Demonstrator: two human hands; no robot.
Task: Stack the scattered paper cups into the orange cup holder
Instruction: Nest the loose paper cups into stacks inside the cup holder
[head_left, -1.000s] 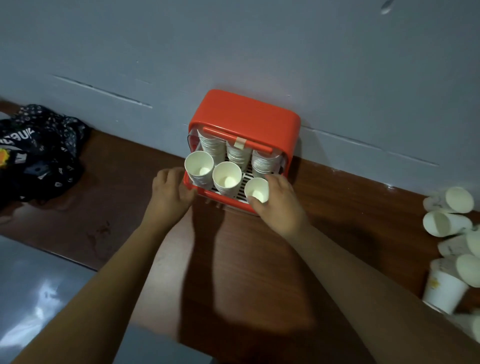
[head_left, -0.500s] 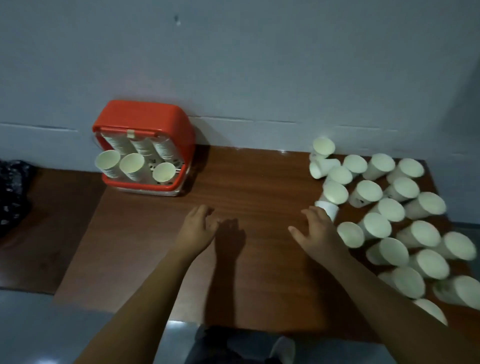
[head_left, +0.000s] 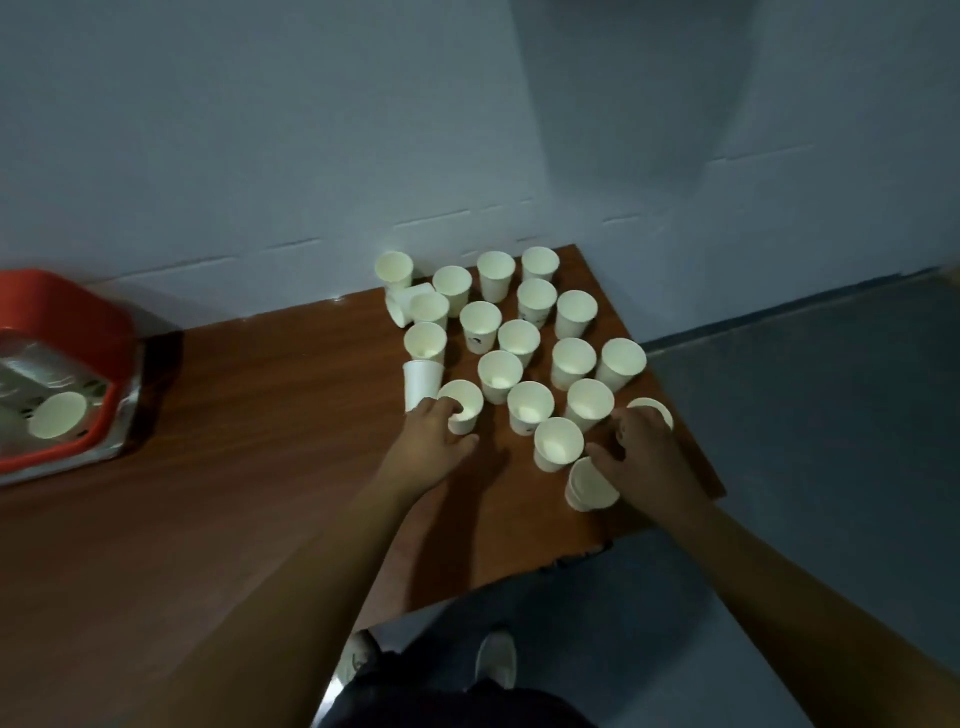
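Your left hand (head_left: 434, 441) is pinching a paper cup (head_left: 466, 404) at its rim, fingers inside, thumb outside. Your right hand (head_left: 644, 457) is resting over a second cup (head_left: 587, 488), grip unclear. Orange cup holder (head_left: 78, 332) is sitting far left on the table (head_left: 260, 441).

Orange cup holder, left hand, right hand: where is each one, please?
orange cup holder (head_left: 78, 317), head view, on its orange top.
left hand (head_left: 428, 441), head view, on its back.
right hand (head_left: 644, 452), head view, on its back.

A wooden table (head_left: 234, 519) carries the orange cup holder (head_left: 62, 312) and scattered paper cups (head_left: 573, 358).
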